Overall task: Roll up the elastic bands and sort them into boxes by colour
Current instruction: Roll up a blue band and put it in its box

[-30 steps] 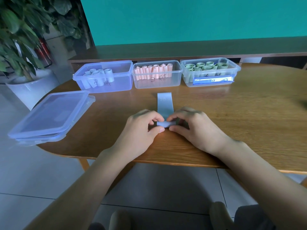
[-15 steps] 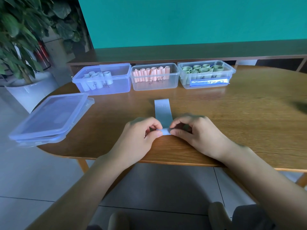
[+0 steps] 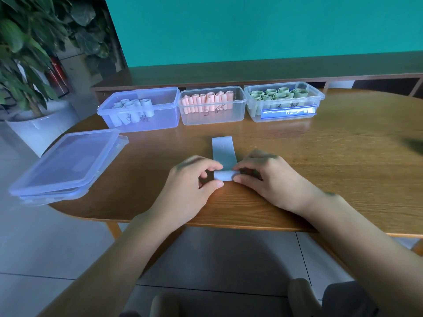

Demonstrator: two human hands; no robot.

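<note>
Hands (image 3: 225, 177) roll band (image 3: 223, 151) (print illegible).

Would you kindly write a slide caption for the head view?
Both hands, left and right, roll a pale blue elastic band on the wooden table before three colour-sorted boxes.

Three boxes (image 3: 214, 106) stand behind the band (image 3: 223, 152) (lids (image 3: 66, 163) lie left).
</note>
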